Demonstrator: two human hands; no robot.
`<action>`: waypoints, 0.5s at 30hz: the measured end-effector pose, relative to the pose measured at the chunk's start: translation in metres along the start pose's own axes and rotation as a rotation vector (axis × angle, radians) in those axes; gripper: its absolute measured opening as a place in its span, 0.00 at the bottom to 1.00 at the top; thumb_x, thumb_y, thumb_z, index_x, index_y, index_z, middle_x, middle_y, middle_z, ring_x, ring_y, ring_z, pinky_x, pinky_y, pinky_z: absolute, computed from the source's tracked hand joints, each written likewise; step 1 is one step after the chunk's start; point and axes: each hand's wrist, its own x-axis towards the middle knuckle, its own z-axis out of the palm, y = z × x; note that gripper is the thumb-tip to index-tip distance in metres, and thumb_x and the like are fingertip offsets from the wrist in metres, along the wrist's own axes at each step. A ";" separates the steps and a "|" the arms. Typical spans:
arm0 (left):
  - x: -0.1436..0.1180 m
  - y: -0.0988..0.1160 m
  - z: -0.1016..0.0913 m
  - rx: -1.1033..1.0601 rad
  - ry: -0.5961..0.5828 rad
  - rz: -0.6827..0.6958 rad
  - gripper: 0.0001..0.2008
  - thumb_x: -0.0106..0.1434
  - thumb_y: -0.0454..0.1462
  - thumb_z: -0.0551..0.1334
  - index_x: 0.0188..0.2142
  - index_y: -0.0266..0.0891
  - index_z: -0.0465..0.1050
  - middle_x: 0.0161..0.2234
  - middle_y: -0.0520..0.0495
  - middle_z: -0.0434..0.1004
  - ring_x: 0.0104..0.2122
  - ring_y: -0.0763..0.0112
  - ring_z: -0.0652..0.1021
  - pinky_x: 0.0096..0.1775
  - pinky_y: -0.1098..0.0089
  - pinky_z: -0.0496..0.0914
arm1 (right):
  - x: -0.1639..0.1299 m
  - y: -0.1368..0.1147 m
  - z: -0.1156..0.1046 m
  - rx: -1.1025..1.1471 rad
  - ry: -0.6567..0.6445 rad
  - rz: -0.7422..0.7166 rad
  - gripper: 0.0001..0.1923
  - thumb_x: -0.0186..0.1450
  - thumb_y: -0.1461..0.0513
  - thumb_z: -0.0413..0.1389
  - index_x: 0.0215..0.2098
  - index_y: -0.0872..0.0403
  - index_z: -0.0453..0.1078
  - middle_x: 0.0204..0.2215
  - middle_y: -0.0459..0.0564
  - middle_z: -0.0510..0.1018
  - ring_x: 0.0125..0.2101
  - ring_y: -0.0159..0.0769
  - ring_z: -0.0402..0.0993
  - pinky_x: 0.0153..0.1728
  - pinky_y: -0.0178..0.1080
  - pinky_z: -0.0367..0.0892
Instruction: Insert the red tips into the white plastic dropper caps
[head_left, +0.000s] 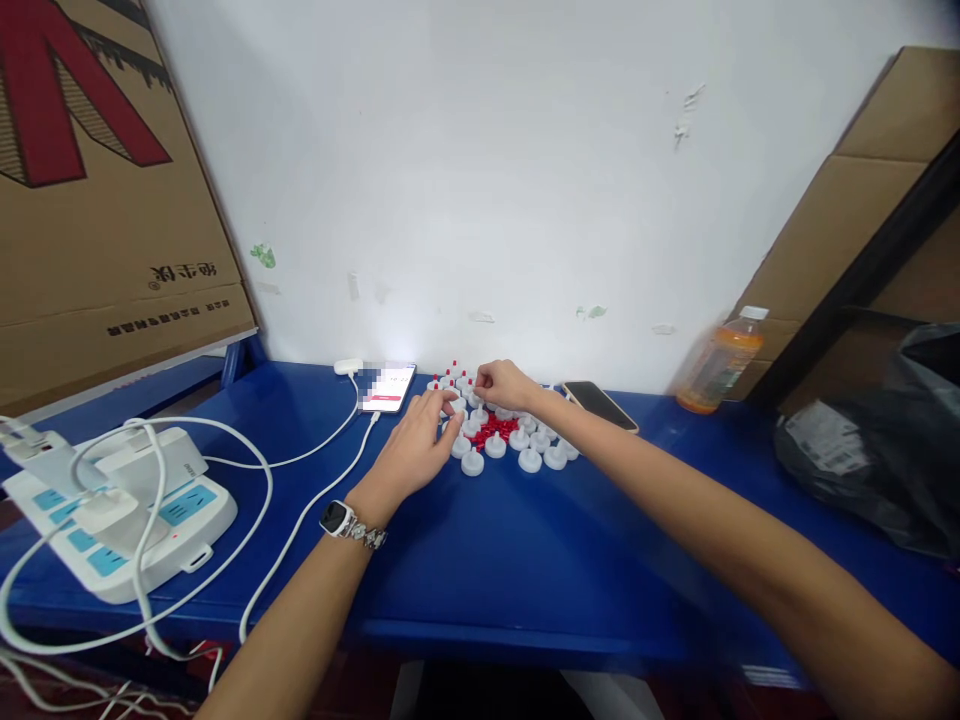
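White plastic nozzle caps (529, 460) with flat round bases and short spouts stand in a cluster on the blue table. A pile of small red tips (495, 430) lies in their midst. Several nozzle caps at the back left, such as one red-tipped cap (454, 370), wear a red tip on the spout. My left hand (416, 440) is at the cluster's left side, thumb and fingers closed around a white nozzle cap (457, 405). Above the back of the cluster, my right hand (506, 384) is pinched closed; whatever its fingertips hold is hidden.
A lit phone (388, 388) with a white cable lies left, a second phone (600, 405) right of the caps. A loaded power strip (172, 540) with looping cables fills the left. At right are an orange drink bottle (720, 362) and a dark plastic bag (862, 450).
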 end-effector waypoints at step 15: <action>0.000 -0.002 0.003 0.016 -0.029 0.013 0.15 0.72 0.45 0.49 0.51 0.43 0.66 0.47 0.43 0.72 0.48 0.59 0.72 0.48 0.56 0.70 | 0.000 -0.004 -0.007 0.011 -0.029 0.010 0.06 0.61 0.65 0.59 0.34 0.58 0.77 0.31 0.51 0.82 0.31 0.33 0.76 0.34 0.32 0.64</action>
